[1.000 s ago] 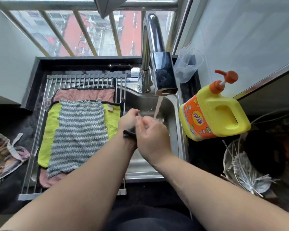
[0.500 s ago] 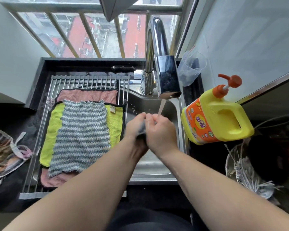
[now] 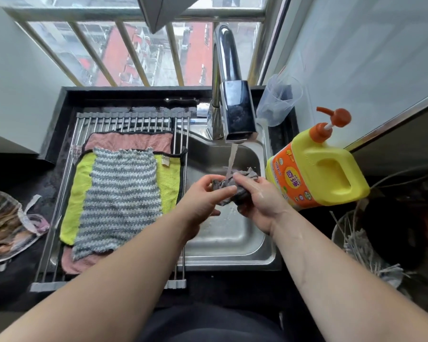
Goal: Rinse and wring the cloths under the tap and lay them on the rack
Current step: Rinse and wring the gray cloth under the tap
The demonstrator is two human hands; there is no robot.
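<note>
Head view. I am holding one bunched grey cloth (image 3: 245, 176) in both hands over the sink (image 3: 223, 238), just right of frame centre.

Left hand (image 3: 203, 196): fingers are curling in, and thumb and fingertips are pinching the cloth's 9 o'clock end. It has hold of nothing else.

Right hand (image 3: 260, 206): it is wet and glistening, and its fingers are wrapping round the cloth's 4 o'clock side. The part of the cloth inside the palm is hidden.

The tap (image 3: 230, 95) is standing at 12 o'clock from my hands. A thin stream of water (image 3: 233, 154) is running from its spout and landing on top of the cloth between my two hands.

The rack (image 3: 134, 119) is lying across the basin at 9 o'clock from the hands. Three cloths are lying flat on it, stacked:
- a pink cloth (image 3: 129, 140) at the bottom, showing at the 12 and 6 o'clock ends
- a yellow-green cloth (image 3: 77, 193) over it
- a grey striped cloth (image 3: 121, 193) on top

The bars at the rack's 12 o'clock end are showing bare.

A yellow detergent bottle (image 3: 316, 174) with an orange pump is standing at 3 o'clock, just beside the sink rim. A clear plastic cup (image 3: 279, 102) is sitting at 1 o'clock, near the tap.
</note>
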